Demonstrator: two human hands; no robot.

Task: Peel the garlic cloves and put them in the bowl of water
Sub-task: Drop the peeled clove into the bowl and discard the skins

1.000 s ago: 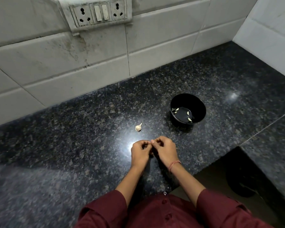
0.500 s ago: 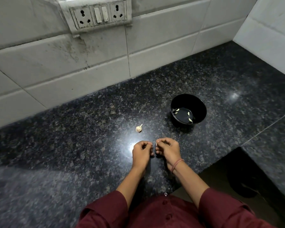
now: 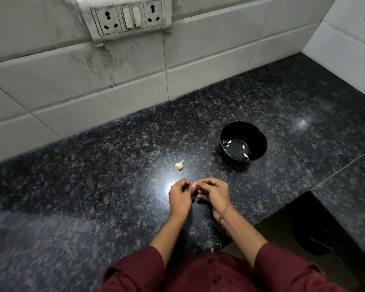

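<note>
Left hand (image 3: pixel 180 199) and right hand (image 3: pixel 216 193) both curled, pinching a mostly hidden clove (image 3: pixel 194 185) over the table (image 3: pixel 93 186). Bowl (image 3: pixel 260 135) near, forward-right. Risk: the slick clove may squirt from the fingertips and skid away.

Speckled black granite counter (image 3: pixel 93 197) meets white tiled wall (image 3: pixel 209 49) bearing sockets (image 3: pixel 128 16).

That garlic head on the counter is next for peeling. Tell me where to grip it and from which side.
Pinch the garlic head by its round body, from above, across its flanks. It lies alone on the countertop, and its thin stalk, pointing toward the wall, looks too slight to hold.
</note>
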